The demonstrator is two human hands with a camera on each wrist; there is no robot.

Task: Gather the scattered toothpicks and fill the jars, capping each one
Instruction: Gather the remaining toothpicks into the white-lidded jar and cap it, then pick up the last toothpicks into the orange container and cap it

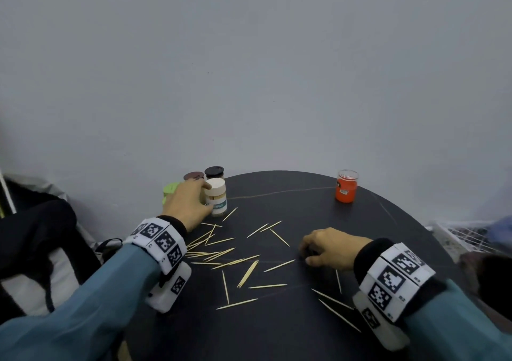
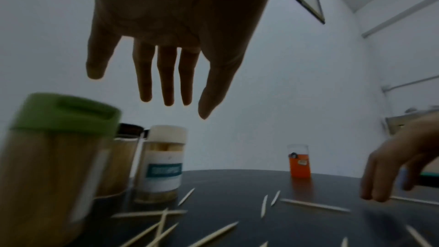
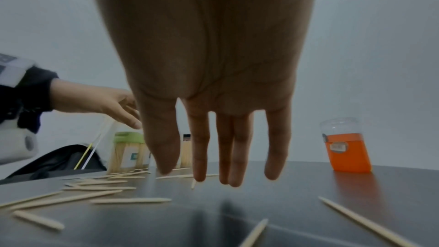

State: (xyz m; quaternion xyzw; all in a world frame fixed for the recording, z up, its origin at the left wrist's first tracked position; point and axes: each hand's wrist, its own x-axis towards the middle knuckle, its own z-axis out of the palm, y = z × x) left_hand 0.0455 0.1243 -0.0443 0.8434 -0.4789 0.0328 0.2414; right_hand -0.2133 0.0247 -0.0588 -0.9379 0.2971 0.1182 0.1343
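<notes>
Black table point(image 1: 304, 333); pale wooden toothpicks point(image 1: 248, 273). Orange jar point(image 1: 346, 190), clear rim. Jars beside it: white cap point(image 1: 215, 186), green cap point(image 2: 64, 112), black cap point(image 1: 214, 171). Teal sleeves point(image 1: 83, 310); black-white checkered wristbands point(image 1: 160, 240).

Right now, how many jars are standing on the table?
5. Four cluster at the far left: the white-capped jar, the black-capped jar, the brown-capped jar and the green-capped jar. The orange jar stands alone, far right. The left hand may hide more.
</notes>
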